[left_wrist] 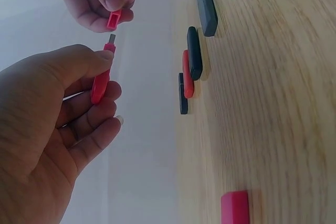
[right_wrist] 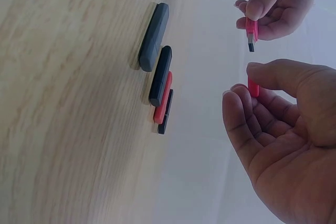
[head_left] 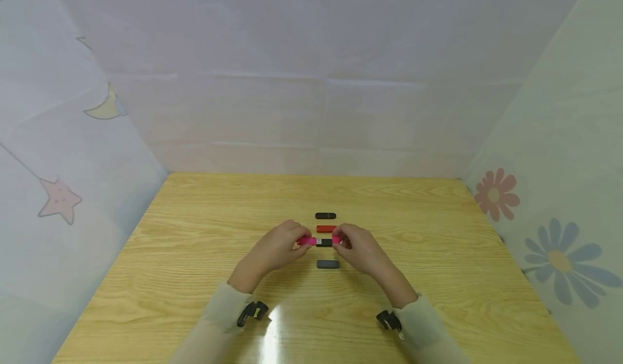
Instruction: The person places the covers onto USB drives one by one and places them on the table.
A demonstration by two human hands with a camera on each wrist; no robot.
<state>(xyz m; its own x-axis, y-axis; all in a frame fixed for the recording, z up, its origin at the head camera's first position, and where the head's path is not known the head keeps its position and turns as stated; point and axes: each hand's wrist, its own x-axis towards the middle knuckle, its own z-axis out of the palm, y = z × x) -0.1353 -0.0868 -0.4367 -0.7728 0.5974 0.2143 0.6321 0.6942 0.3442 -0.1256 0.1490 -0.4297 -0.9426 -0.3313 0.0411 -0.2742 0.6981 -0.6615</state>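
Observation:
My left hand (head_left: 278,247) pinches a pink USB flash drive (left_wrist: 102,81) between thumb and fingers, its metal plug (left_wrist: 112,39) bare and pointing at the other hand. Opposite it, my right hand (head_left: 364,250) grips a small pink cap (right_wrist: 253,87) by thumb and fingertips, its hollow end facing the plug. A short gap separates cap and plug, and both are held above the table. Below the hands lies a row of sticks: a black one (head_left: 325,216) farthest, then a red one (head_left: 326,229), another black one (right_wrist: 160,76) and a grey one (head_left: 328,264) nearest me.
Another pink piece (left_wrist: 234,208) lies on the wooden table (head_left: 194,299), at the bottom edge of the left wrist view. Pale cloth walls (head_left: 311,115) with printed shapes enclose the table at the back and both sides. Each wrist carries a small black camera (head_left: 252,312).

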